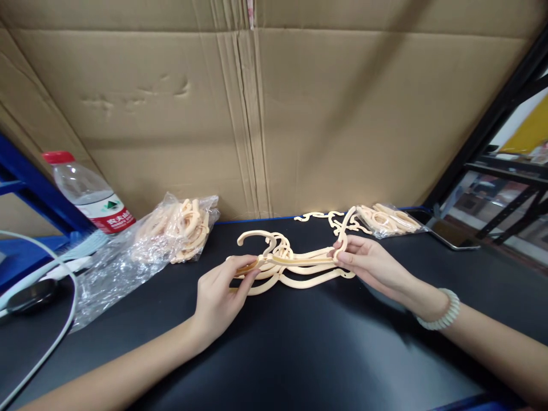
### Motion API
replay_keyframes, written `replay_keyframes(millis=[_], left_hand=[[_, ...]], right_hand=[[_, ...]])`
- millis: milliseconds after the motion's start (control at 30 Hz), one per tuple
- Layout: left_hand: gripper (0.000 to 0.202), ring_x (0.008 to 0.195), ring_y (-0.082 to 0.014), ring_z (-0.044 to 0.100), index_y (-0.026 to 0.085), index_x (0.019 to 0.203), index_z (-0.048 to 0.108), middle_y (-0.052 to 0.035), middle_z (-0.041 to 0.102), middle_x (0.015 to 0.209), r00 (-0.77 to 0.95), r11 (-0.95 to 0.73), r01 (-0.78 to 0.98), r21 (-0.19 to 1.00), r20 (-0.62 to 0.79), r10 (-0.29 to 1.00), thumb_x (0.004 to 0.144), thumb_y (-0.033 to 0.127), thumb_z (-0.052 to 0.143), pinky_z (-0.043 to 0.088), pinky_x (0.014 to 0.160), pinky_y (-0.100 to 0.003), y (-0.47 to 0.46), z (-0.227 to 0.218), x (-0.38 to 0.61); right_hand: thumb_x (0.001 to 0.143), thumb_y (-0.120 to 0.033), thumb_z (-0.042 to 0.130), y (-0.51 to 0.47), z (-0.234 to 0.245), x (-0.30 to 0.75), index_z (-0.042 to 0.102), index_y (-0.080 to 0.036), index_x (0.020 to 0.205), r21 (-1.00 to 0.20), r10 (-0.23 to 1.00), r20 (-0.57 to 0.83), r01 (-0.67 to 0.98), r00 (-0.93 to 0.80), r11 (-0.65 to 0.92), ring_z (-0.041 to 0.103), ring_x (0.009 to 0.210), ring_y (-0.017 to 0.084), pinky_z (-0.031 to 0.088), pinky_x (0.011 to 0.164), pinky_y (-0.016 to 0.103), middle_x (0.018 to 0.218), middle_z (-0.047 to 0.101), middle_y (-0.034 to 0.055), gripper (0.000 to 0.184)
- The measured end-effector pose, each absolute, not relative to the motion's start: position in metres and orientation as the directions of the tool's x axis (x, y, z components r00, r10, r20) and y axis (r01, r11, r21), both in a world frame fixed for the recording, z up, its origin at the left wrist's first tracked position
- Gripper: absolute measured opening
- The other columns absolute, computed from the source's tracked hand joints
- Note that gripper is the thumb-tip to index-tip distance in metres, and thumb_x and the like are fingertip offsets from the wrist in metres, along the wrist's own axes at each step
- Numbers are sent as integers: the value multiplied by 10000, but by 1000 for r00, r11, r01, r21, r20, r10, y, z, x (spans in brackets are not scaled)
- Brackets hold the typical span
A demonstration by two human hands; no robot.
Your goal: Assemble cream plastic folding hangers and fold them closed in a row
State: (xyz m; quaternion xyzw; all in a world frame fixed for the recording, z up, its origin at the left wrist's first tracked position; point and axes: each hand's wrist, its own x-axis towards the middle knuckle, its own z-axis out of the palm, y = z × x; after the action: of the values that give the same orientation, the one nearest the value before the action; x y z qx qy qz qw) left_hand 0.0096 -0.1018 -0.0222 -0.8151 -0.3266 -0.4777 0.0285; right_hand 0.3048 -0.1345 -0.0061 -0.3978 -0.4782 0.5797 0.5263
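A cream plastic clothes hanger (pixel 302 261) is held up level between my two hands. My left hand (pixel 222 288) pinches it with thumb and fingers near the base of its hook (pixel 257 233). At the other end of the hanger, the fingers of my right hand (pixel 374 262) are closed round the tip of its arm. A curved cream piece (pixel 346 224) rises from those fingers; I cannot tell whether it is joined to the hanger. Behind and below the held hanger, several more cream hangers (pixel 306 283) lie overlapping on the black table (pixel 282 354).
At the left lies a clear plastic bag (pixel 171 234) of cream parts, beside a red-capped water bottle (pixel 88 191) and a white cable (pixel 73 297). Loose cream pieces (pixel 314 216) and another bag (pixel 391 221) lie at the back right, near a phone-like slab (pixel 454 237). Cardboard (pixel 342 114) stands behind.
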Motion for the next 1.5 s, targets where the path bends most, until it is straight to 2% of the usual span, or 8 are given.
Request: replay_keyframes(millis=[200,333,600,833,1067,1233,1367,1500], left_hand=[[120,724,-132,697,191,984,595,-15,717,875,321,-799,553,237,824,467,865,196,607,560,701,-226,-103,-21,10],[114,727,-142,703,199,977,608,-15,727,881,317,-796,561,229,829,461,864,215,605,566,706,-241,-103,-21,9],[113,705,-138,696,198,973,603,-11,730,830,342,-813,547,200,833,435,861,188,613,556,688,-237,-102,-21,8],[108,703,-142,702,204,970,615,-10,736,834,347,-809,558,187,832,432,863,214,609,557,676,-236,-102,-22,8],[122,714,-128,692,199,963,607,-9,726,816,380,-840,529,121,851,362,852,151,623,542,683,-217,-102,-20,9],[122,719,-129,699,198,981,604,-11,729,842,376,-830,534,158,836,401,862,174,616,551,693,-214,-103,-21,8],[152,754,-133,707,193,1018,601,-22,731,911,366,-814,543,208,814,452,867,195,614,562,733,-215,-105,-22,9],[142,744,-135,702,194,1006,607,-17,717,894,296,-761,531,372,761,578,872,240,602,576,718,-217,-107,-20,12]], right_hand=[[720,-247,783,-134,-5,307,659,-183,812,-951,986,-37,-297,-164,-85,632,821,129,519,785,256,897,682,31,166],[759,-263,747,-135,-3,307,648,-170,826,-955,970,-58,-271,-237,-123,653,835,150,538,762,277,1018,681,69,152],[771,-240,733,-135,-3,310,586,-172,790,-941,954,-82,-294,-288,-169,681,928,214,538,664,242,879,684,51,163],[759,-255,737,-138,-1,309,593,-172,801,-962,955,-90,-223,-282,-156,670,944,218,547,660,251,895,688,63,171],[697,-249,784,-141,-3,301,601,-182,763,-974,984,-9,-219,-180,-49,674,800,165,552,734,292,814,689,25,206],[655,-293,816,-140,-9,295,602,-187,763,-983,997,57,-175,-53,47,666,653,145,550,646,281,740,694,24,262],[632,-331,830,-140,-11,292,607,-195,776,-982,996,83,-170,25,86,672,633,160,573,667,321,731,681,16,298],[678,-334,803,-141,-11,289,611,-199,778,-974,988,144,-168,55,151,678,694,171,574,677,315,787,690,30,255]])
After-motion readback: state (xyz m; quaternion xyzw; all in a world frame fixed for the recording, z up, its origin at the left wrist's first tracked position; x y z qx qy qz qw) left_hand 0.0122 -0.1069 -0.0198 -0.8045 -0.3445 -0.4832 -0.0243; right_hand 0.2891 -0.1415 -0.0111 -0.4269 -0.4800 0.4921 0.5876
